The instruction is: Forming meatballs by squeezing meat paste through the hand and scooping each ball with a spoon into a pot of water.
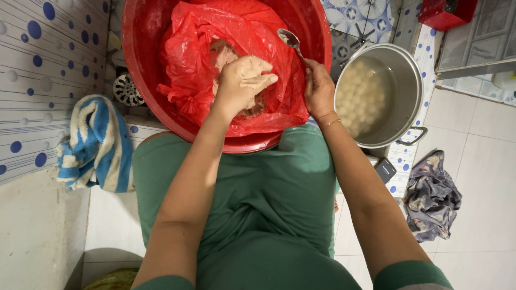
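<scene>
Centrally, your left hand (244,80), coated in paste, was fisted around a lump of pale mixture (226,53) inside the red plastic bag (204,32) lining the red basin (145,80), which kept the basin clean. Your right hand (318,88) pinched a metal spoon (290,40), ready beside the bag. Right of the basin: steel pot (414,80) holding pale balls (365,96) in water. Left: striped towel (97,142).

Soft, even indoor light fills the scene, bright on the white floor tiles at the right. Glare streaks the rim of the round steel pot (409,80) and the crinkled red plastic bag (215,43). Straight lines bend near the edges; focus is sharp throughout.
</scene>
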